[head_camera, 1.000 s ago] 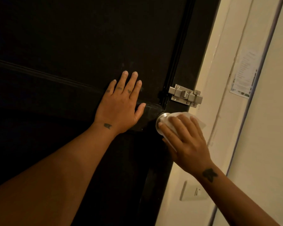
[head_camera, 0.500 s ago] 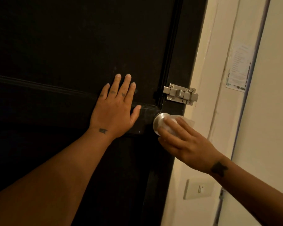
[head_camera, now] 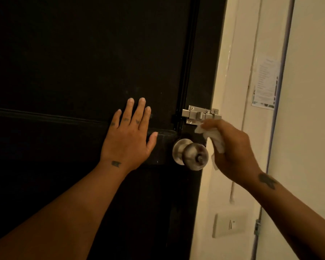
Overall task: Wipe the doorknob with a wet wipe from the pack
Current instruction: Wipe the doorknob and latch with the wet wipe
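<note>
Two hands are seen near the right edge of the door (head_camera: 83, 62). The left hand (head_camera: 127, 139) is laid flat on the panel, fingers straight and spread, just left of the knob (head_camera: 192, 155). The knob is seen bare by the door's right edge, below the bolt (head_camera: 199, 114). The wipe (head_camera: 217, 140) is gripped crumpled in the curled fingers of the right hand (head_camera: 233, 149), just right of the knob. A switch (head_camera: 230, 225) and a notice (head_camera: 265, 81) are fixed to the wall.

Brushed metal doorknob (head_camera: 192, 154), matt dark door (head_camera: 83, 62), soft white wipe (head_camera: 217, 139).
</note>
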`<state>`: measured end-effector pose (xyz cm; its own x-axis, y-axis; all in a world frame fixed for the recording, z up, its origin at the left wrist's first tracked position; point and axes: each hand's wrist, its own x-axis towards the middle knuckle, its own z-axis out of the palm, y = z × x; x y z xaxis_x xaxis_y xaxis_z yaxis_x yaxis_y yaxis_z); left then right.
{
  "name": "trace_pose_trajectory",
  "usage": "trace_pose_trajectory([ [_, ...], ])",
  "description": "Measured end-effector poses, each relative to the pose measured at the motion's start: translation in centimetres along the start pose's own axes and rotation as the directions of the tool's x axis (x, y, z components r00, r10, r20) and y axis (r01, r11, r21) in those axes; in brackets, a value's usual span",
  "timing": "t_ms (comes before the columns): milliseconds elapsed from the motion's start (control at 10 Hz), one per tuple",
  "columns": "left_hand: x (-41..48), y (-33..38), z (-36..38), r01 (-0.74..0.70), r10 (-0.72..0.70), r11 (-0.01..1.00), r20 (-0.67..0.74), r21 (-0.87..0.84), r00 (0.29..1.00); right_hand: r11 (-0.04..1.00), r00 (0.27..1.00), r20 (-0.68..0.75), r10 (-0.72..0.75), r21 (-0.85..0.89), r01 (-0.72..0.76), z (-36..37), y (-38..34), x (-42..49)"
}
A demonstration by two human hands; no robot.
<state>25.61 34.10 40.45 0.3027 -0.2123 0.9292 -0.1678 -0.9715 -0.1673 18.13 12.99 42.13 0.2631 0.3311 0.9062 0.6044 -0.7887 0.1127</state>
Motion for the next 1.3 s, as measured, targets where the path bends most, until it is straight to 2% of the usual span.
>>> trace_pose_trajectory([
  [100, -0.1, 0.0, -0.1, 0.005, -0.005, 1.000, 0.001, -0.011, 1.000, 0.991, 0.984, 0.179, 0.018, 0.130, -0.042, 0.9, 0.6, -0.9],
  [200, -0.2, 0.0, 0.0, 0.010, -0.010, 1.000, -0.011, -0.022, 1.000, 0.933, 0.983, 0.169, 0.065, 0.339, -0.120, 1.0, 1.1, -2.9],
  [300, 0.0, -0.1, 0.0, 0.003, -0.003, 1.000, -0.019, -0.029, 1.000, 0.881, 0.994, 0.051, 0.100, 0.460, -0.112, 1.6, 1.1, -5.0],
  [400, 0.1, -0.1, 0.0, -0.003, 0.002, 1.000, -0.010, -0.029, 1.000, 0.899, 0.988, -0.048, 0.146, 0.423, -0.112, 2.5, 0.6, -5.0],
  [500, 0.3, -0.2, -0.1, 0.004, -0.004, 1.000, 0.002, -0.026, 1.000, 0.957, 0.998, -0.028, 0.048, 0.286, -0.038, 3.2, -0.7, -2.9],
  [600, 0.4, -0.3, -0.3, 0.006, -0.005, 0.999, 0.012, -0.032, 1.000, 0.975, 0.999, 0.039, 0.019, 0.221, -0.028, 3.6, -1.1, -1.6],
  [700, 0.3, -0.1, -0.2, 0.003, -0.003, 0.999, 0.021, -0.044, 1.000, 0.882, 0.965, 0.007, 0.261, 0.405, -0.241, 3.3, -0.6, -2.8],
  [800, 0.1, 0.0, 0.0, 0.008, -0.007, 0.999, 0.023, -0.049, 1.000, 0.717, 0.878, -0.048, 0.476, 0.599, -0.356, 3.2, -0.5, -5.2],
  [900, 0.1, 0.0, 0.0, 0.005, -0.005, 0.999, 0.014, -0.038, 1.000, 0.689, 0.829, -0.113, 0.547, 0.624, -0.369, 4.0, -1.1, -6.9],
  [1000, 0.1, 0.0, 0.0, 0.012, -0.011, 0.999, 0.014, -0.035, 1.000, 0.745, 0.839, -0.185, 0.512, 0.582, -0.326, 4.2, -1.4, -5.8],
  [1100, 0.3, 0.0, 0.0, 0.011, -0.010, 0.999, 0.012, -0.039, 1.000, 0.736, 0.869, -0.148, 0.472, 0.609, -0.297, 4.1, -1.5, -3.7],
  [1200, 0.3, 0.1, 0.0, 0.004, -0.004, 0.999, 0.003, -0.042, 1.000, 0.668, 0.848, -0.137, 0.513, 0.684, -0.293, 4.5, -1.7, -3.6],
  [1300, 0.3, 0.1, -0.1, 0.004, -0.004, 0.999, 0.004, -0.049, 1.000, 0.667, 0.793, -0.211, 0.572, 0.682, -0.299, 5.5, -2.0, -5.7],
])
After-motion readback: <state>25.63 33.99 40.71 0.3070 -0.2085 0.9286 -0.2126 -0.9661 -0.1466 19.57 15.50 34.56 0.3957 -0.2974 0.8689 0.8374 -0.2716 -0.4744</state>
